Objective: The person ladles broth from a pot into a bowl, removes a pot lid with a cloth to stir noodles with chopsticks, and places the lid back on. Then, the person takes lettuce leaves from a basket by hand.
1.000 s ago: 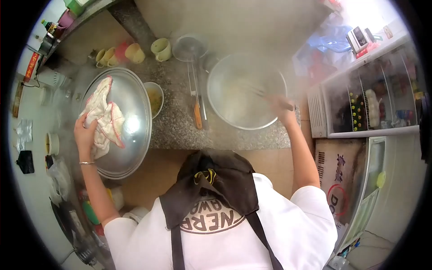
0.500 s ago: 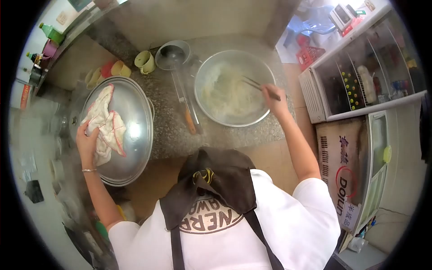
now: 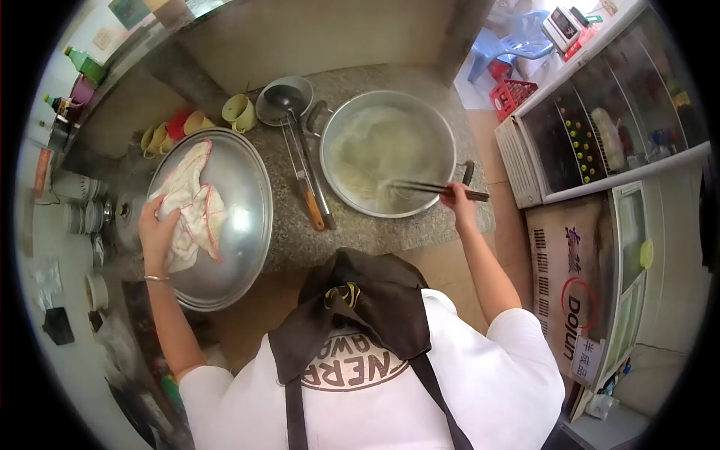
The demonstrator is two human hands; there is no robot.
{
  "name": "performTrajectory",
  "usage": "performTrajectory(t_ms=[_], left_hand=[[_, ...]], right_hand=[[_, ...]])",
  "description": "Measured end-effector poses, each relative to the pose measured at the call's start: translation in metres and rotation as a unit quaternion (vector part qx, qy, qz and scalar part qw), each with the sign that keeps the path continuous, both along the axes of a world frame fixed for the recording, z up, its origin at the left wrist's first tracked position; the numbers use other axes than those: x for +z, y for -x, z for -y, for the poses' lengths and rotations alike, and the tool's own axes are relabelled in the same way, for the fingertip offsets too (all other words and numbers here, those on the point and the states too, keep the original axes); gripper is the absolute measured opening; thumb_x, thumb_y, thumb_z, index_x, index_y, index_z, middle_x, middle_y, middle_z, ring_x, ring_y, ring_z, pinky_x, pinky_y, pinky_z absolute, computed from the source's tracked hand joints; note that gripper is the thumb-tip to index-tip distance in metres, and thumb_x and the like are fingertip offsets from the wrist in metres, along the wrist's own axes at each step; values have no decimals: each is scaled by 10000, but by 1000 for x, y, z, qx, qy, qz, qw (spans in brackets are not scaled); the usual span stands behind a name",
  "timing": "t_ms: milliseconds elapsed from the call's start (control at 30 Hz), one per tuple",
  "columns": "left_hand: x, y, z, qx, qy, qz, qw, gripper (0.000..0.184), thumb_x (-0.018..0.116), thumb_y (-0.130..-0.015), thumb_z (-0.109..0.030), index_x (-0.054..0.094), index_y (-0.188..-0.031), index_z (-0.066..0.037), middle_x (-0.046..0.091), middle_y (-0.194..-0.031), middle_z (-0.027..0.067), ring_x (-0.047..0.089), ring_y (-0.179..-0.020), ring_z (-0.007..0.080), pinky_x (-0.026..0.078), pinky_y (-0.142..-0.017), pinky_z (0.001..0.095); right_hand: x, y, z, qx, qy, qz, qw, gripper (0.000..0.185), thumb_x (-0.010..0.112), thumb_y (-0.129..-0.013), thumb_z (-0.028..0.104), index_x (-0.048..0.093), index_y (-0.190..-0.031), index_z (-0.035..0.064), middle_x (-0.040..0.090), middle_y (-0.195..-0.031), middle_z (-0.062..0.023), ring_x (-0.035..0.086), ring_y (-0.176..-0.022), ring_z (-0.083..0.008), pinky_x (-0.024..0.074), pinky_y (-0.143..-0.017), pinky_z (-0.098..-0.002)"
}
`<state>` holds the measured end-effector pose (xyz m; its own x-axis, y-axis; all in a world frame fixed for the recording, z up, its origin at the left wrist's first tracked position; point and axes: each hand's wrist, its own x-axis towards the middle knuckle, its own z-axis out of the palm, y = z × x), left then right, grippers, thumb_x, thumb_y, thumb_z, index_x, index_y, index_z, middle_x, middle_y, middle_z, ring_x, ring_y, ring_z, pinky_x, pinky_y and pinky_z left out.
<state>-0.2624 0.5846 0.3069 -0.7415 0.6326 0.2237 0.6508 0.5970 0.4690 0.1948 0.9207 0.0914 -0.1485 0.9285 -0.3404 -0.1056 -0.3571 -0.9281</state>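
Clamps dark chopsticks [image 3: 420, 187] in the right hand [image 3: 460, 202], fingers drawn together toward the rear end, tips pointing left, down at the cloudy liquid [image 3: 390, 142] of a wide metal pot [image 3: 388, 215]. Reaches forward with the right arm, forearm slanting inward, hand just beside the near right rim. Closes the left hand [image 3: 159, 229], thumb opposite fingers, on a white, red-edged cloth [image 3: 201, 201]; cannot tell whether gripping anything beneath. Stretches the left arm forward and outward, bracelet [image 3: 156, 278] at the wrist. Includes under the cloth: large round metal lid [image 3: 244, 232]. Includes between lid and pot: long-handled utensils [image 3: 313, 211] on a speckled counter [image 3: 289, 247].
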Motion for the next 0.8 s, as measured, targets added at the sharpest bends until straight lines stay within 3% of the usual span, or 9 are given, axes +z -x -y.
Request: performTrajectory(t_ms=[133, 200, 333, 367, 400, 467, 600, 667, 800], left_hand=[[-1, 4, -2, -21, -1, -17, 1000, 410, 659, -635, -145, 574, -1005, 9, 564, -914, 125, 541, -871, 249, 414, -777, 309], [0, 4, -5, -38, 1, -24, 999, 410, 654, -631, -153, 577, -996, 15, 565, -911, 128, 540, -862, 258, 411, -778, 312], [2, 2, -13, -53, -14, -4, 999, 411, 650, -626, -158, 580, -989, 21, 559, -915, 133, 534, -867, 264, 407, -783, 310], [3, 0, -15, -48, -9, 1, 999, 411, 648, -626, -154, 578, -990, 24, 556, -917, 136, 530, -875, 263, 405, -786, 308], [4, -2, -17, -44, -4, 6, 999, 412, 646, -626, -151, 577, -991, 27, 552, -919, 139, 526, -883, 262, 403, -790, 306], [11, -10, -23, -41, 3, 10, 999, 414, 645, -626, -151, 576, -993, 28, 549, -917, 140, 524, -885, 260, 402, -790, 306], [5, -2, -17, -58, -6, 2, 998, 416, 643, -623, -147, 573, -993, 32, 542, -892, 137, 521, -864, 257, 403, -779, 307], [7, -7, -17, -57, -12, 4, 998, 415, 645, -621, -146, 573, -989, 32, 539, -881, 135, 520, -852, 257, 404, -772, 309], [1, -7, -16, -72, -24, -16, 997, 413, 653, -615, -144, 574, -979, 35, 533, -856, 127, 520, -830, 252, 410, -750, 307]], right_hand=[[39, -3, 10, -42, -78, -37, 995, 246, 468, -868, 194, 585, -869, -22, 612, -766, -112, 607, -699, -165, 512, -654, -274], [71, 9, 27, 68, -189, 77, 977, 256, 463, -874, 186, 588, -880, -38, 617, -781, -104, 602, -720, -150, 492, -662, -260], [72, 42, 68, 280, -235, 193, 911, 135, 549, -822, 128, 615, -823, 10, 623, -721, -76, 581, -682, -139, 455, -635, -266], [72, 50, 71, 322, -331, 162, 872, 107, 580, -787, 118, 616, -810, 19, 613, -718, -122, 587, -655, -225, 454, -613, -298], [62, 57, 65, 344, -397, 215, 823, 109, 587, -766, 114, 617, -813, 20, 593, -723, -162, 571, -668, -306, 450, -603, -331], [44, 63, 43, 344, -370, 237, 830, 122, 592, -757, 125, 619, -818, 23, 587, -731, -170, 560, -677, -329, 445, -598, -353], [64, 62, 8, 218, -484, 212, 821, 94, 597, -740, 72, 611, -819, 21, 585, -743, -162, 581, -668, -293, 448, -577, -314], [83, 57, -6, 171, -486, 209, 831, 93, 590, -753, 84, 612, -815, 19, 592, -739, -160, 585, -665, -294, 460, -587, -311], [87, 45, -24, 144, -415, 317, 841, 130, 557, -781, 143, 613, -816, 31, 597, -716, -165, 589, -673, -310, 466, -600, -342]])
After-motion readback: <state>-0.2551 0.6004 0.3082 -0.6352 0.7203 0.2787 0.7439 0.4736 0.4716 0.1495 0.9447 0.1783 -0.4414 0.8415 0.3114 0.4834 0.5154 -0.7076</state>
